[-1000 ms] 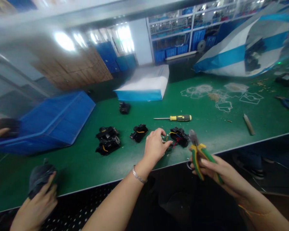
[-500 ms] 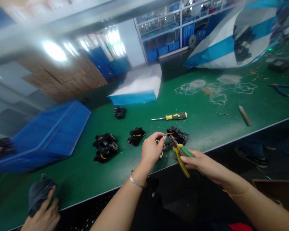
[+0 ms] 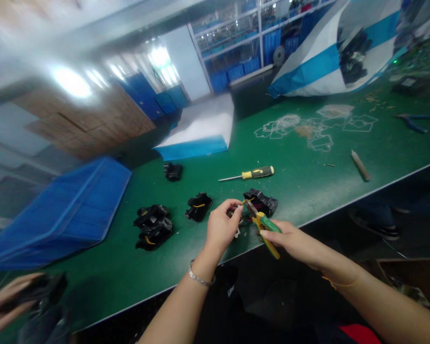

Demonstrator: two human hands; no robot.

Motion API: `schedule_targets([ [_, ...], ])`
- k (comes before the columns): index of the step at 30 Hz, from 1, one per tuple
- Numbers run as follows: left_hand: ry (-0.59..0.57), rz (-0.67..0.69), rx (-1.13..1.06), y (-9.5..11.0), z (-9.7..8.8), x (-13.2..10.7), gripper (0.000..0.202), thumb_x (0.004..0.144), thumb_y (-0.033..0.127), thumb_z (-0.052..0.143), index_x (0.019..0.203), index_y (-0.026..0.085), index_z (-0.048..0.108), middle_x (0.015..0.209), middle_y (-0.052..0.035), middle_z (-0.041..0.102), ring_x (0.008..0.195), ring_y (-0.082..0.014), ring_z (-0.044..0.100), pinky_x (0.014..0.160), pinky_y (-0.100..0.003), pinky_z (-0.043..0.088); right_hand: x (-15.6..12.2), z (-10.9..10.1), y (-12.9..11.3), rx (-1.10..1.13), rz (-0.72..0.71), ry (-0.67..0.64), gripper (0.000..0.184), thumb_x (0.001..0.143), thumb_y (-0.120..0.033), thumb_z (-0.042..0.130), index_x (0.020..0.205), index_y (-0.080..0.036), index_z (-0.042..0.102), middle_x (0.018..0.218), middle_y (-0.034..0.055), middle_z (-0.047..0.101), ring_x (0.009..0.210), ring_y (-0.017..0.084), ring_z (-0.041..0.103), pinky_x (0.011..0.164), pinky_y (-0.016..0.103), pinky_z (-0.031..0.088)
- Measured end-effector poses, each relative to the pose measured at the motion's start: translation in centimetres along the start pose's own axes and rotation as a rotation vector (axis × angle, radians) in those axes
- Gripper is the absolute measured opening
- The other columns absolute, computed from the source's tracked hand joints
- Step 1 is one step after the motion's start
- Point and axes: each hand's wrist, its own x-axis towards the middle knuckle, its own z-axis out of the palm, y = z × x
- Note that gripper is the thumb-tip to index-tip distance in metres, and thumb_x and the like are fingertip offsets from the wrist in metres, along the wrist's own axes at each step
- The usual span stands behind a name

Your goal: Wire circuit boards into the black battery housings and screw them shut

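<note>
My left hand [image 3: 222, 224] pinches thin yellow wires [image 3: 244, 201] that run from a black plastic housing [image 3: 263, 202] near the bench edge. My right hand [image 3: 286, 237] is closed around pliers [image 3: 267, 227] with green and yellow handles. Their jaws are at the wires, right beside my left fingertips; whether they are closed on them I cannot tell. Small pale parts [image 3: 237, 232] show partly behind my left hand. To the left lie more black housings [image 3: 198, 207], some with yellow wires, including a close pair [image 3: 153, 226]. Beyond my hands rests a screwdriver [image 3: 258, 173].
A co-worker's hand [image 3: 10, 298] holds a dark part at the lower left, near a blue bin [image 3: 75, 200]. At the back are a white-and-blue sack [image 3: 200, 129], another sack [image 3: 308, 67], and white loop-shaped pieces [image 3: 320, 142]. Blue-handled pliers [image 3: 415, 123] and a tube [image 3: 360, 166] lie right.
My hands keep the same hold on the wires and pliers. The view has shifted slightly. At the left, the co-worker's hands have moved, and one now holds a dark part over the bench.
</note>
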Motion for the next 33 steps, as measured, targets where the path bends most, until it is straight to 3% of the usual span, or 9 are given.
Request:
schedule_targets([
  [11, -0.011, -0.006, 0.005, 0.23, -0.17, -0.02, 0.022, 0.084, 0.035, 0.053, 0.096, 0.022, 0.066, 0.078, 0.0002, 0.068, 0.065, -0.0115, 0.060, 0.061, -0.021, 0.046, -0.09, -0.05, 0.13, -0.106, -0.065, 0.019, 0.027, 0.085, -0.039, 0.053, 0.097, -0.017, 0.062, 0.091, 0.0021, 0.061, 0.088, 0.020, 0.052, 0.082, 0.030, 0.041],
  [27, -0.006, 0.041, 0.025, 0.11, -0.43, -0.40, 0.020, 0.084, 0.034, 0.053, 0.093, 0.024, 0.068, 0.084, 0.0004, 0.070, 0.069, -0.0124, 0.061, 0.065, -0.022, 0.047, -0.41, 0.14, -0.14, -0.123, -0.067, 0.047, 0.024, 0.086, -0.039, 0.054, 0.085, -0.017, 0.063, 0.080, -0.0004, 0.061, 0.074, 0.016, 0.052, 0.075, 0.027, 0.041],
  [33, 0.000, 0.031, 0.027, 0.00, -0.39, -0.47, 0.021, 0.084, 0.036, 0.054, 0.094, 0.025, 0.069, 0.086, 0.0001, 0.070, 0.069, -0.0126, 0.061, 0.065, -0.023, 0.047, -0.32, 0.12, -0.01, -0.194, -0.110, 0.053, 0.036, 0.086, -0.044, 0.053, 0.107, -0.018, 0.065, 0.093, 0.0034, 0.065, 0.092, 0.023, 0.056, 0.090, 0.035, 0.042],
])
